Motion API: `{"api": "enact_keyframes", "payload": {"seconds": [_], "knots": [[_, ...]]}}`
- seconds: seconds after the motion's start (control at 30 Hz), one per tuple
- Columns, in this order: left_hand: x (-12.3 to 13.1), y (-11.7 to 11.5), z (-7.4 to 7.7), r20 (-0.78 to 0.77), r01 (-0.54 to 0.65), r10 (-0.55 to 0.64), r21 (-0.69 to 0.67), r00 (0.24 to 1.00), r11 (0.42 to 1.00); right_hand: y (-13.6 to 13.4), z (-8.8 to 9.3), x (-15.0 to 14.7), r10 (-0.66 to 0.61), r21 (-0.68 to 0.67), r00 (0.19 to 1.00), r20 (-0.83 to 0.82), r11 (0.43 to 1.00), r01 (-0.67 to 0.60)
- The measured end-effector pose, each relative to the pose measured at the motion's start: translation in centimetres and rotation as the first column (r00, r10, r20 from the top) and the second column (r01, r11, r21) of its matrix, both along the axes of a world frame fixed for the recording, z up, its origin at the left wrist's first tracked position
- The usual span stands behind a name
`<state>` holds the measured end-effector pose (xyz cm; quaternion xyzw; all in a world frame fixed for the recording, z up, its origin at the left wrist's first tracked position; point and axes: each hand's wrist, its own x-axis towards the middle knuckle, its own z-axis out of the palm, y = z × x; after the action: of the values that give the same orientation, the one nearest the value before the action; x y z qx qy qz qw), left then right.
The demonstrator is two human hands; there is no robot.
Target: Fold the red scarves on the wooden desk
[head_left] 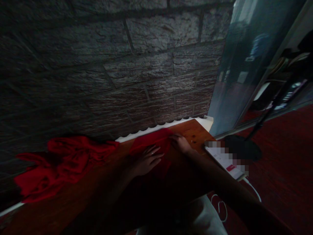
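Observation:
A piece of red cloth (154,137) lies flat on the wooden table in front of me. My left hand (148,160), with a ring on one finger, rests palm down on this cloth, its fingers stretched out and slightly apart. At the cloth's right edge, my right hand (182,143) has its fingers bent in and closed on the fabric; its fingertips are dim. The near part of the cloth fades into shadow below my hands. To the left, a crumpled heap of red cloth (73,160) is bunched up on the table.
The brown wooden table (189,129) stands against a stone-block wall (156,71), with a white scalloped edging (146,131) between. A tablet or phone (223,160) with a white cable (254,189) sits at the right edge. Beyond is a dark stand (244,147).

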<state>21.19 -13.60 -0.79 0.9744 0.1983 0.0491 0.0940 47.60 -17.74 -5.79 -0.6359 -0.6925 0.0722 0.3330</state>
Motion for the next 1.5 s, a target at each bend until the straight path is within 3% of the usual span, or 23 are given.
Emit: {"api": "enact_keyframes", "payload": {"seconds": [0.1,0.17,0.4,0.6,0.7,0.77,0.83,0.87,0.9,0.97,1.07,1.17,1.2,1.27,1.37,1.43,1.5], "knots": [[2.3,0.0,0.8,0.108,-0.156,0.157,-0.013,0.982,0.988,-0.2,0.2,-0.3,0.035,0.011,0.998,0.053,0.999,-0.036],[3.8,-0.1,1.1,0.1,-0.238,0.237,0.004,0.966,0.971,-0.2,0.3,-0.5,0.06,0.011,0.995,0.08,0.998,-0.061],[5.9,0.1,0.2,-0.066,-0.301,0.305,0.068,0.95,0.951,-0.1,0.4,-0.6,0.131,0.041,0.989,0.07,0.99,-0.134],[4.4,0.7,1.1,0.069,-0.182,0.192,-0.125,0.979,0.975,-0.2,0.3,-0.5,0.078,-0.02,0.995,0.06,0.997,-0.077],[0.8,-0.1,1.6,0.225,-0.278,0.311,-0.165,0.923,0.946,-0.2,0.1,-0.3,0.08,-0.009,0.996,0.046,0.997,-0.08],[-2.4,-1.2,1.5,0.216,-0.47,0.53,-0.274,0.82,0.839,-0.1,-0.2,-0.1,0.105,0.015,0.994,0.033,0.994,-0.106],[-5.3,-2.4,1.3,0.063,-0.602,0.702,-0.464,0.709,0.65,0.0,-0.5,0.2,0.131,0.044,0.991,0.024,0.99,-0.132],[-6.5,-3.0,1.3,-0.023,-0.621,0.733,-0.549,0.68,0.559,0.1,-0.7,0.3,0.137,0.06,0.99,0.021,0.989,-0.138],[-7.4,-3.5,1.3,-0.095,-0.611,0.726,-0.621,0.681,0.491,0.1,-0.8,0.4,0.137,0.073,0.99,0.017,0.988,-0.138],[-8.3,-4.0,1.6,-0.163,-0.527,0.646,-0.737,0.746,0.423,0.2,-1.0,0.4,0.129,0.087,0.992,0.015,0.988,-0.13],[-8.4,-4.0,2.3,-0.122,-0.353,0.555,-0.875,0.823,0.331,0.0,-1.2,0.4,0.117,0.098,0.993,0.029,0.988,-0.119],[-8.4,-3.6,3.0,-0.076,-0.29,0.644,-0.928,0.761,0.233,-0.3,-1.2,0.3,0.104,0.101,0.994,0.045,0.989,-0.108],[-8.5,-3.5,3.2,-0.07,-0.293,0.663,-0.928,0.746,0.232,-0.4,-1.1,0.2,0.102,0.097,0.994,0.048,0.99,-0.106],[-9.4,-3.6,3.5,-0.051,-0.294,0.614,-0.907,0.788,0.302,-0.5,-1.0,0.2,0.1,0.089,0.994,0.053,0.991,-0.104],[-11.8,-3.7,3.9,-0.215,-0.386,0.392,-0.814,0.895,0.435,-0.6,-0.9,0.2,0.093,0.091,0.995,0.044,0.991,-0.097],[-13.9,-3.5,4.0,-0.438,-0.533,0.304,-0.694,0.846,0.484,-0.5,-1.0,0.2,0.087,0.095,0.996,0.029,0.991,-0.09],[-15.7,-3.1,4.1,-0.505,-0.607,0.349,-0.559,0.79,0.564,-0.4,-1.1,0.3,0.095,0.092,0.995,0.023,0.991,-0.097]]}}
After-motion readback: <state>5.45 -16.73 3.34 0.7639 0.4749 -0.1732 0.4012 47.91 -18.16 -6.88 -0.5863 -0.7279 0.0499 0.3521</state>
